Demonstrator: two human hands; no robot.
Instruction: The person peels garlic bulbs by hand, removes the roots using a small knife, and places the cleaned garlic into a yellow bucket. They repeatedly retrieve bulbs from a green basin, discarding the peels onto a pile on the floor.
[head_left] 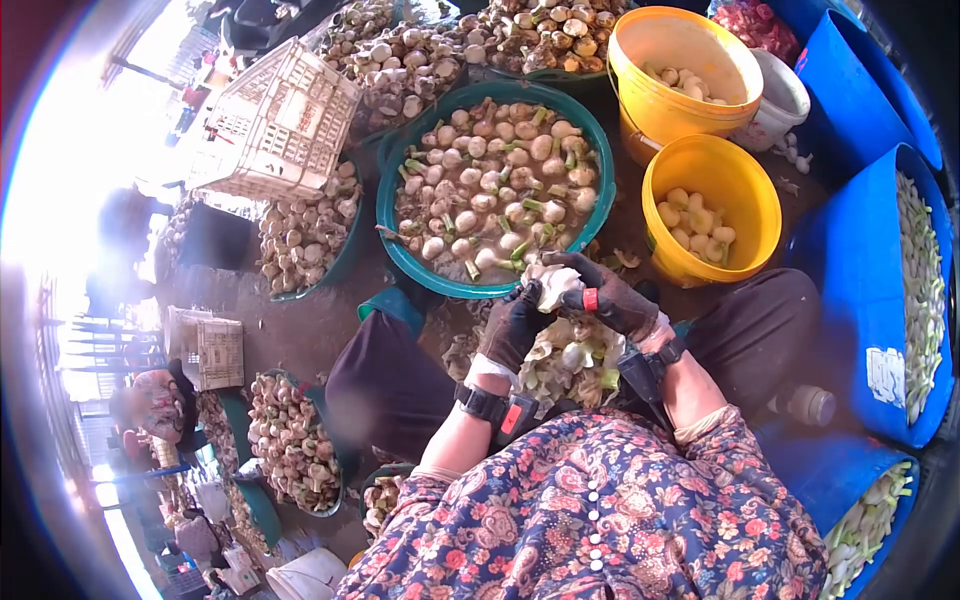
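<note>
Both my hands wear dark gloves and meet above my lap, in front of a wide teal tub. Between them is a whitish onion with loose, papery skin. My left hand closes round its left side. My right hand grips it from the right, and a small red piece shows at its fingers; I cannot make out what that is. Pale peelings lie heaped just below the hands. Onions with cut green stems float in murky water in the tub.
Two yellow buckets with peeled onions stand right of the tub. Blue barrels holding green-stemmed onions line the right side. A white crate rests tilted over onions at the upper left. More onion heaps and another person are at left.
</note>
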